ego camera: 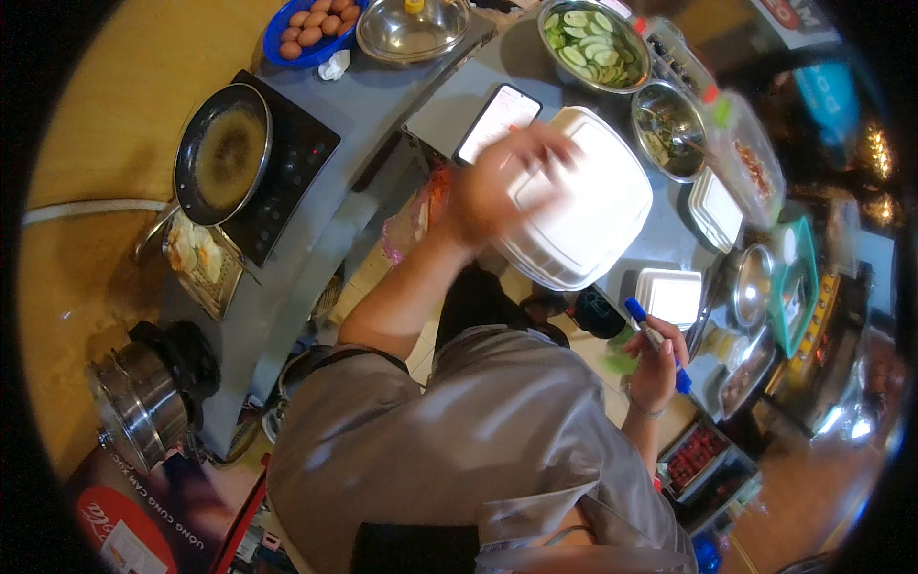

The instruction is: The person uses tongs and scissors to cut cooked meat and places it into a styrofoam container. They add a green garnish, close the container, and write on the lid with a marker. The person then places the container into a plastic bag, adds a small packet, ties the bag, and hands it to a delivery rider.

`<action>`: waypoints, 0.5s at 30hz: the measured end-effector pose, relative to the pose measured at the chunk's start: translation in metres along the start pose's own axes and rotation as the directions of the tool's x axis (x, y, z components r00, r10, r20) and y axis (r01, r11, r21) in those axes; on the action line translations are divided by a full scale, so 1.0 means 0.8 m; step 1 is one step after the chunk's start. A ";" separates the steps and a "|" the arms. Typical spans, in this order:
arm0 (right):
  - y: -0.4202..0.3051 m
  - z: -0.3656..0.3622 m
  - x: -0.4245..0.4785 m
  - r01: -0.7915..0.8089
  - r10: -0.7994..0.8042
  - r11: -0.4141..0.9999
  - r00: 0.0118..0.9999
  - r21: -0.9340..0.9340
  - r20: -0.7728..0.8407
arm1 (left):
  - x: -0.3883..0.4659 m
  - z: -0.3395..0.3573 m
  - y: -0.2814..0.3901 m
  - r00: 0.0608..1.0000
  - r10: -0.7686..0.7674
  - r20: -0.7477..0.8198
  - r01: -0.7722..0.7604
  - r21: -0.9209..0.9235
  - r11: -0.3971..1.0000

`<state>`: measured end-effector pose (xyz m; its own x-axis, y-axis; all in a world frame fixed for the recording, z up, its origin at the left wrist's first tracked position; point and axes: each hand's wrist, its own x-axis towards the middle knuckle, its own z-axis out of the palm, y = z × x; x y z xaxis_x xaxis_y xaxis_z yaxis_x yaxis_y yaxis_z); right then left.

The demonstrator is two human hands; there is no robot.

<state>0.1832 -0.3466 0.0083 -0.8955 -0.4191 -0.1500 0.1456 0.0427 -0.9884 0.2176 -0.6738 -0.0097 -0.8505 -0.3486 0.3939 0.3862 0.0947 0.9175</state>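
Observation:
A large white foam takeaway box (599, 194), its lid down, sits near the counter's edge before me. My left hand (491, 186) is blurred over its left side, fingers apart and nothing seen in them; whether they touch the lid cannot be told. Just beyond that hand lies a phone (495, 125) with its screen lit. My right hand (656, 366) grips a marker pen (654, 336) with a pale barrel and blue ends, held in front of the counter. Nearest to it is a small white foam box (670, 295) on the counter.
Sliced cucumber fills a steel bowl (595, 46); another steel bowl (668, 129) holds food. At right are a second small foam box (715, 212) and a green tray (796, 287). A frying pan (228, 154) rests on an induction cooker (297, 168), near eggs in a blue basket (308, 54).

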 end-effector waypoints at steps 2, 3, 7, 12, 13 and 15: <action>-0.014 0.008 -0.007 0.045 -0.042 0.998 0.997 -0.046 0.070 | -0.010 0.048 0.050 0.952 0.152 0.267 -0.156 -0.005 0.988; -0.022 0.014 -0.010 0.068 -0.061 0.996 0.993 -0.063 0.102 | -0.013 0.070 0.059 0.891 0.256 0.375 -0.289 0.032 0.957; -0.051 0.039 -0.021 0.088 -0.083 0.986 0.996 -0.143 0.043 | -0.049 0.116 0.067 0.848 0.129 0.514 -0.283 0.234 0.930; -0.059 0.032 -0.022 0.217 -0.183 0.938 0.972 -0.272 0.147 | -0.069 0.132 0.059 0.857 0.005 0.516 -0.225 0.364 0.904; -0.061 0.031 -0.024 0.271 -0.223 0.907 0.958 -0.324 0.180 | -0.071 0.134 0.057 0.862 -0.001 0.506 -0.217 0.370 0.903; -0.068 0.031 -0.024 0.419 -0.317 0.812 0.901 -0.407 0.296 | -0.072 0.135 0.057 0.865 -0.007 0.502 -0.204 0.363 0.909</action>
<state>0.2030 -0.3633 0.0652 -0.7287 -0.6595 0.1846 -0.4281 0.2283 -0.8744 0.2459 -0.5487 0.0155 -0.9175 0.1658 0.3616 0.3945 0.4958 0.7736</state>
